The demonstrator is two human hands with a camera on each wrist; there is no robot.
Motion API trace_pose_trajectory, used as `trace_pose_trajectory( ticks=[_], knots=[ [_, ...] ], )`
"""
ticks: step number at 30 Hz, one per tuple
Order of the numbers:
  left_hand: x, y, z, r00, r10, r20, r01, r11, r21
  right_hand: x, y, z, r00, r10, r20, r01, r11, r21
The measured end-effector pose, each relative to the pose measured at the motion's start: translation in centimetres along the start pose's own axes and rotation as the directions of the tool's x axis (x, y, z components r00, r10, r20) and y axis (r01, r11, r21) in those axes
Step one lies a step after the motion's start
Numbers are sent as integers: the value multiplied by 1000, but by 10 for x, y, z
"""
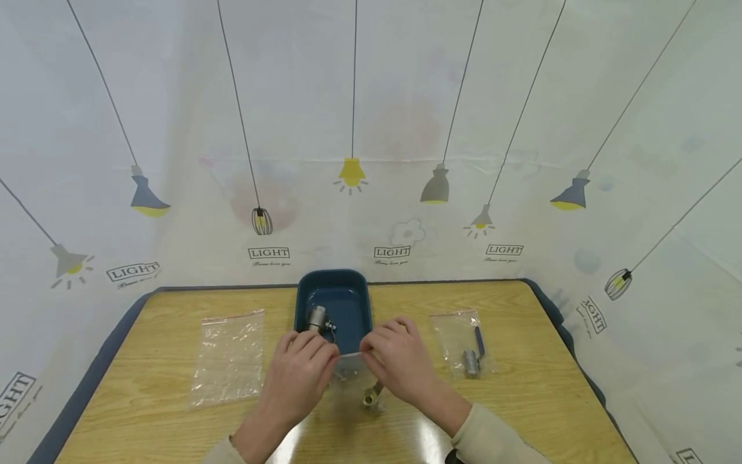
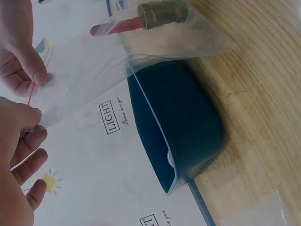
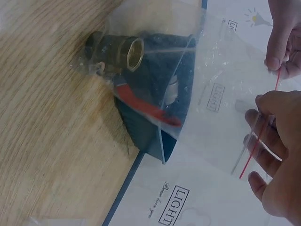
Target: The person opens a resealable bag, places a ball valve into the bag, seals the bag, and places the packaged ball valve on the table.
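At the far left of the table (image 1: 145, 367) lies a flat clear bag (image 1: 228, 357) with nothing showing inside. Next comes the left hand (image 1: 301, 364), its thumb and forefinger pinching the top edge of a second clear bag (image 1: 348, 386), the other fingers loosely bent. Behind it sits a dark blue tray (image 1: 348, 299), a silver valve (image 1: 316, 317) in its near left part. The pinched bag hangs between the hands, a brass valve with a red handle (image 3: 146, 108) low inside it — whether its bottom touches the wood I cannot tell. The right hand (image 1: 402, 361) pinches the same red strip (image 3: 256, 146) just beside the left, its remaining fingers half curled. Farthest right, a third bag lies flat around a blue-handled valve (image 1: 471, 362). The step in hand looks like working the bag's zip — open or sealed, the pictures don't show; the next move probably calls for a firm pinch along that strip with the bag kept level. Counted: three bags, three valves, one tray, two hands.
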State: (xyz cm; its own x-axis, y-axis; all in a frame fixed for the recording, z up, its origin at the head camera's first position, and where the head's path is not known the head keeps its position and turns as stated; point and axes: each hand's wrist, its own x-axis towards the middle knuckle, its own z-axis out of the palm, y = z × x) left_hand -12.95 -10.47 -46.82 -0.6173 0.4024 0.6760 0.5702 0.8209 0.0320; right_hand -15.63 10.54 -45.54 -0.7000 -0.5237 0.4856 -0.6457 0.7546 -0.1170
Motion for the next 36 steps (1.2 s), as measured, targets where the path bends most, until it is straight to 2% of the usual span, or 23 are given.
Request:
trace_pose_trajectory(
  ticks=[8,15,24,36],
  knots=[
    [1,1,0,1000,11,-5,-12,1000,-3,-4,6,-1,1000,7,11,-7,1000,-12],
    [0,0,-1,1000,1,-9,-1,1000,-8,-6,11,-1,1000,-15,-27,13,999,-52],
    [0,0,1,1000,-12,-1,12,1000,-11,-6,14,0,999,-24,-39,21,998,-59],
    [0,0,1,1000,-19,-15,19,1000,-25,-7,21,-2,1000,13,21,-12,999,-44]
  ],
)
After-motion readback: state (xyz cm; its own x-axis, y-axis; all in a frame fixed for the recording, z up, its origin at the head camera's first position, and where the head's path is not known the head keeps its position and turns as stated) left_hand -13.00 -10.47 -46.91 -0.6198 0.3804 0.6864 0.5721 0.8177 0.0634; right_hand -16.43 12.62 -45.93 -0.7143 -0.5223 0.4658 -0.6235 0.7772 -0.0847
